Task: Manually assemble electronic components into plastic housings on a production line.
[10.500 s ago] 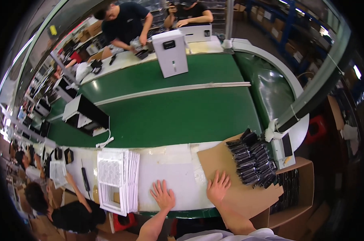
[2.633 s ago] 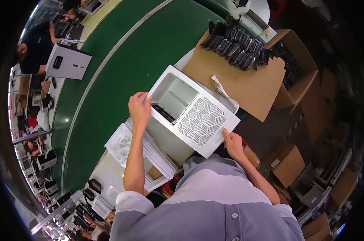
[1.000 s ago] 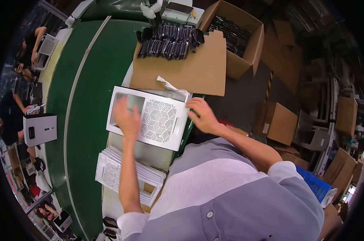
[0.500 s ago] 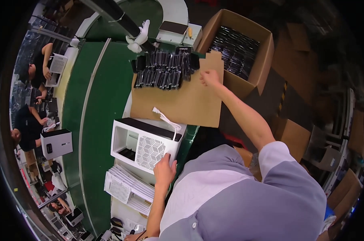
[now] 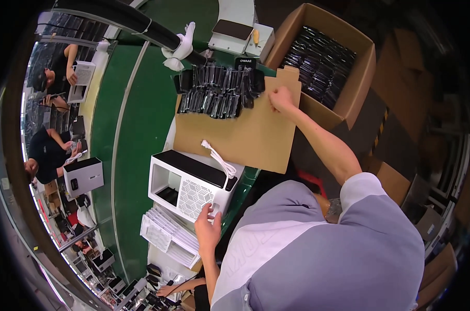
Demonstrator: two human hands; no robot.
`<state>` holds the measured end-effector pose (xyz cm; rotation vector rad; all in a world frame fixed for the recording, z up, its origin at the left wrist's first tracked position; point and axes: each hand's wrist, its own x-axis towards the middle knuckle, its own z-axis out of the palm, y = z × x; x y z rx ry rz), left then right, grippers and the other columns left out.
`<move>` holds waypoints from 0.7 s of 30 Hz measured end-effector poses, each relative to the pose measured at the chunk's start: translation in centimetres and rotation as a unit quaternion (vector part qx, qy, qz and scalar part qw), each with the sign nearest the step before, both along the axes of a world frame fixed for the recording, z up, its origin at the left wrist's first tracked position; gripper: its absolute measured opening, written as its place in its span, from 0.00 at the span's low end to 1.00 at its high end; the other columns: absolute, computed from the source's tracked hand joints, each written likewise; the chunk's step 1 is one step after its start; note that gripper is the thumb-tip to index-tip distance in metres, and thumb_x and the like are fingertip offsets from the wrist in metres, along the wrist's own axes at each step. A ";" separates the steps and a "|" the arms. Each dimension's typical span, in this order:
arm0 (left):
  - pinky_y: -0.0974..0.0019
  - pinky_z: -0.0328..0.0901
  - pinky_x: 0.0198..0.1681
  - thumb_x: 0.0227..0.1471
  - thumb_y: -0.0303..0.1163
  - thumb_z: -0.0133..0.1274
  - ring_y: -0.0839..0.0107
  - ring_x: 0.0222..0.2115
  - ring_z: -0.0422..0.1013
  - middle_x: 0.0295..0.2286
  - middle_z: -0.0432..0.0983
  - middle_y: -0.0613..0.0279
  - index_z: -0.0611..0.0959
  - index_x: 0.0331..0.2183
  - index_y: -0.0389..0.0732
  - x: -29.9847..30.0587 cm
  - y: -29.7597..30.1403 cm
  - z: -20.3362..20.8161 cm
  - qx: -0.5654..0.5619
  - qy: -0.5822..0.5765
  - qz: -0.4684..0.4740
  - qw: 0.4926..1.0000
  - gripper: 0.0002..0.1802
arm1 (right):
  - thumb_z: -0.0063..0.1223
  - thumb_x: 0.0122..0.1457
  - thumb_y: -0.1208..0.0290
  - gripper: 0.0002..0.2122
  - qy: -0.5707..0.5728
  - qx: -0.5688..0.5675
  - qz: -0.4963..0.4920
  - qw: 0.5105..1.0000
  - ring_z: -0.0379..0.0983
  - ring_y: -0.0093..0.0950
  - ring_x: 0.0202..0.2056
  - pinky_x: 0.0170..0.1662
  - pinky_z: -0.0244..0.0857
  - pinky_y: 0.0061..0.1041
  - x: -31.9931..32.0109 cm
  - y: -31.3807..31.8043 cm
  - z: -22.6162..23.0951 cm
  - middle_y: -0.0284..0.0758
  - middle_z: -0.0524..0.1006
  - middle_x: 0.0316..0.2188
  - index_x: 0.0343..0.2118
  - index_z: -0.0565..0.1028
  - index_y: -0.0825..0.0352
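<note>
Fingers parted, the left hand [image 5: 208, 234] touched a white casing [image 5: 196, 198], light pressure seeming best; the right hand [image 5: 282, 99] curled over cardboard [image 5: 235, 139] at its two o'clock, grip unclear.

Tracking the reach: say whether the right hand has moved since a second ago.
Yes. Judged against the pile of black packets, the right hand has moved closer, away from the white unit to the cardboard sheet beside the pile.
</note>
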<state>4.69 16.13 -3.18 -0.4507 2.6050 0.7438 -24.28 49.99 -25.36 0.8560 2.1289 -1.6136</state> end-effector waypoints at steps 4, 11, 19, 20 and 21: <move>0.58 0.72 0.35 0.54 0.28 0.63 0.59 0.32 0.80 0.38 0.84 0.47 0.80 0.53 0.33 -0.2 0.2 0.2 0.022 0.010 0.005 1.000 0.24 | 0.51 0.62 0.71 0.11 0.053 0.055 0.021 0.997 0.79 0.32 0.16 0.22 0.73 0.34 -1.5 -0.3 0.2 0.40 0.80 0.19 0.27 0.78 0.73; 0.60 0.72 0.36 0.54 0.27 0.62 0.60 0.32 0.80 0.39 0.84 0.46 0.81 0.52 0.33 0.7 0.1 -0.8 0.038 0.029 0.006 0.999 0.23 | 0.50 0.63 0.71 0.10 0.106 0.129 0.099 0.981 0.79 0.33 0.18 0.24 0.74 0.35 -2.6 0.4 -1.4 0.40 0.79 0.20 0.29 0.74 0.73; 0.66 0.71 0.34 0.55 0.25 0.62 0.70 0.29 0.76 0.35 0.84 0.54 0.85 0.45 0.34 0.5 0.3 -1.2 0.034 0.148 0.007 0.988 0.15 | 0.49 0.65 0.71 0.08 0.021 -0.212 0.106 0.971 0.68 0.23 0.16 0.17 0.56 0.24 3.7 4.2 2.7 0.33 0.73 0.18 0.27 0.71 0.66; 0.66 0.70 0.34 0.54 0.25 0.62 0.70 0.29 0.76 0.35 0.83 0.55 0.85 0.44 0.34 -0.2 0.7 -0.8 0.039 0.158 0.012 0.987 0.14 | 0.48 0.66 0.71 0.08 -0.010 -0.327 0.120 0.937 0.65 0.21 0.16 0.16 0.52 0.21 4.2 3.8 3.5 0.32 0.72 0.18 0.28 0.71 0.64; 0.66 0.70 0.35 0.54 0.25 0.62 0.69 0.30 0.76 0.36 0.84 0.54 0.86 0.44 0.35 -0.8 0.7 -0.7 0.057 0.184 0.007 0.981 0.14 | 0.47 0.67 0.70 0.08 -0.019 -0.348 0.129 0.929 0.61 0.19 0.16 0.15 0.47 0.19 5.2 2.3 6.0 0.32 0.71 0.18 0.30 0.70 0.63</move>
